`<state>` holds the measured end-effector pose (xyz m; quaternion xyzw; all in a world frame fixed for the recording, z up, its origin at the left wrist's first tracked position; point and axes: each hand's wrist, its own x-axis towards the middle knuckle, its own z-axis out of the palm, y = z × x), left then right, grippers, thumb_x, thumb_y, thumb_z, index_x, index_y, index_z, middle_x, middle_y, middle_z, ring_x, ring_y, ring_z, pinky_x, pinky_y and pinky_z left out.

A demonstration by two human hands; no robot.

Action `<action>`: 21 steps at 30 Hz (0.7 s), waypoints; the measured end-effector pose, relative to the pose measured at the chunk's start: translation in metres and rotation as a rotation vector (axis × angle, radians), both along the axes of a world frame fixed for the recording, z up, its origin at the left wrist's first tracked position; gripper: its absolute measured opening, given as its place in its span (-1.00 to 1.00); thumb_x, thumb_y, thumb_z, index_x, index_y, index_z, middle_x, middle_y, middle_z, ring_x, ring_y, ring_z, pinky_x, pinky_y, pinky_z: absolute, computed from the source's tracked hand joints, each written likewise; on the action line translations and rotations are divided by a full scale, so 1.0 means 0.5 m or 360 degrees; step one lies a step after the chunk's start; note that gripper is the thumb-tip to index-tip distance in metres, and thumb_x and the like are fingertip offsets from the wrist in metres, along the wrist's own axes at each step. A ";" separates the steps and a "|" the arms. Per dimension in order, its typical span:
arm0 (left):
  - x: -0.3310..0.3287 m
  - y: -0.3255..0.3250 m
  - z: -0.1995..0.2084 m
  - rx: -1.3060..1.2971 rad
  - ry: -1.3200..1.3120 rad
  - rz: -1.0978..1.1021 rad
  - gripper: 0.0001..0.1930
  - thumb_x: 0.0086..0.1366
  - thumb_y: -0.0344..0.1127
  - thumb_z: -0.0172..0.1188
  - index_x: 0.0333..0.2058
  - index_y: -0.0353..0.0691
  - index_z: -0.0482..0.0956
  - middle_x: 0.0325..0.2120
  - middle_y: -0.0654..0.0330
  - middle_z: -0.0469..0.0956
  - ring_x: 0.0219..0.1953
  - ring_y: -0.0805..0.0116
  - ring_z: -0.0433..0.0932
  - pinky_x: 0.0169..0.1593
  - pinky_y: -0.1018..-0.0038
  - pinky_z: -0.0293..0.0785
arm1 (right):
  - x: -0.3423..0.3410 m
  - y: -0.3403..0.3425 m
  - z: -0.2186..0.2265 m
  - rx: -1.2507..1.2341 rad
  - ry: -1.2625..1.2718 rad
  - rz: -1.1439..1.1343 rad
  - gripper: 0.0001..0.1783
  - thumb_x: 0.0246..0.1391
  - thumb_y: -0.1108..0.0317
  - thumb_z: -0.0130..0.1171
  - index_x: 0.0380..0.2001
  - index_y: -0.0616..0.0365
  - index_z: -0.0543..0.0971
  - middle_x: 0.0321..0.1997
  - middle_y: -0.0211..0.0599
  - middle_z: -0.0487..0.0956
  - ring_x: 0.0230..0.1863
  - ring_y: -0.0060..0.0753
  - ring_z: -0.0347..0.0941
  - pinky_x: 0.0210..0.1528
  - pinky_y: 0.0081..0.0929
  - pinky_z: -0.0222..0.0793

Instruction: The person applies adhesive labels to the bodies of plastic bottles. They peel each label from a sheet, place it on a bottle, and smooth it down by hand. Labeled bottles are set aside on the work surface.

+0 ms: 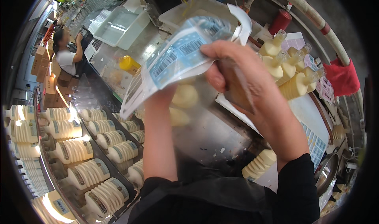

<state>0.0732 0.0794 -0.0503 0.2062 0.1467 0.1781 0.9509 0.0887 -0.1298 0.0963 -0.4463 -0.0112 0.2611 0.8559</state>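
Note:
A bent, glossy sheet of blue-and-white barcode labels (166, 66) is held up in front of me, its far end blurred. My right hand (241, 66) is closed on the sheet's right part, thumb on top. A strip of clear film hangs by that palm. My left hand (161, 96) reaches up behind the sheet; its fingers are hidden, so I cannot tell what they do. Just right of the left wrist, a blurred cream bottle (184, 96) shows partly under the sheet. Several cream bottles with clear necks (298, 84) stand or lean beyond my right hand.
Racks of ribbed cream bottles (106, 194) fill the lower left. Clear plastic tubs (122, 25) and a yellow-capped container (128, 63) are on the far worktop. A blue label sheet (314, 143) lies at right, near a pipe rail (312, 17) with red cloth (342, 77). Another person (67, 58) works far left.

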 end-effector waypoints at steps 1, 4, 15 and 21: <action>0.016 -0.002 -0.004 0.0022 -0.0010 0.0014 -0.23 0.46 0.18 0.03 0.35 -0.38 0.23 0.30 -0.17 0.33 0.29 -0.12 0.39 0.39 0.03 0.33 | -0.003 -0.011 0.018 0.0012 -0.0056 0.0001 -0.71 0.26 0.23 0.16 -0.48 0.18 0.56 -0.65 -0.38 0.40 -0.67 -0.58 0.22 -0.61 -0.56 0.03; 0.000 0.010 -0.027 0.0098 -0.0014 0.0067 -0.25 0.45 0.19 0.02 0.34 -0.34 0.27 0.27 -0.15 0.38 0.24 -0.11 0.45 0.35 0.03 0.38 | 0.001 -0.054 0.056 -0.0269 -0.0348 0.0153 -0.75 0.24 0.26 0.18 -0.42 0.22 0.63 -0.68 -0.37 0.42 -0.72 -0.61 0.21 -0.65 -0.60 0.01; -0.189 0.077 0.060 0.0429 -0.0155 -0.0068 -0.38 0.53 0.06 -0.20 0.34 -0.27 0.31 0.29 -0.12 0.39 0.24 -0.09 0.49 0.28 -0.06 0.49 | 0.090 -0.132 -0.069 -0.0688 -0.0422 0.0763 -0.79 0.08 0.32 0.29 -0.39 0.29 0.62 -0.64 -0.44 0.54 -0.78 -0.67 0.27 -0.69 -0.58 0.13; -0.280 0.111 -0.058 0.0038 0.0091 0.0069 -0.41 0.53 -0.07 -0.15 0.39 -0.31 0.23 0.35 -0.10 0.33 0.36 -0.13 0.33 0.43 -0.15 0.16 | 0.019 -0.125 -0.315 -0.0669 0.0207 0.0852 -0.70 0.09 0.40 0.22 -0.12 0.32 0.56 -0.49 -0.28 0.60 -0.71 -0.62 0.35 -0.77 -0.66 0.10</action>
